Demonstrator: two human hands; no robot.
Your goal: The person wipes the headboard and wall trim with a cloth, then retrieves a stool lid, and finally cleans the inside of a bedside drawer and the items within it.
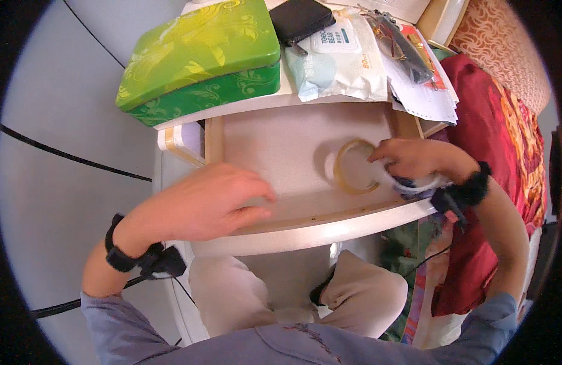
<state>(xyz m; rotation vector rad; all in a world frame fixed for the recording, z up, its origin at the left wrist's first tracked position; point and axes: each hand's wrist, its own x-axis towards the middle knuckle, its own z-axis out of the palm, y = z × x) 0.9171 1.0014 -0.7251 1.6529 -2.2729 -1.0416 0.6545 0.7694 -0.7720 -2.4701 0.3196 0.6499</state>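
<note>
An open white drawer [317, 235] lies before me, drawn out over my knees. My left hand [208, 200] hovers over its left front part, empty, thumb and fingers apart. At the drawer's right side my right hand [413, 157] is blurred, with its fingertips at the rim of a yellowish roll of tape [341, 169]. The roll is tilted on edge and casts a shadow to its left. Below the right palm shows a white ring-shaped thing [415, 188] beside something dark blue; the hand partly hides both.
Above the drawer, the tabletop bears a green tin box [203, 59], a black zip case [301, 20], a pack of wipes [338, 59], eyeglasses [392, 48] and papers [426, 100]. Red patterned fabric [472, 114] hangs at right. Cords run from my black wrist straps [144, 260].
</note>
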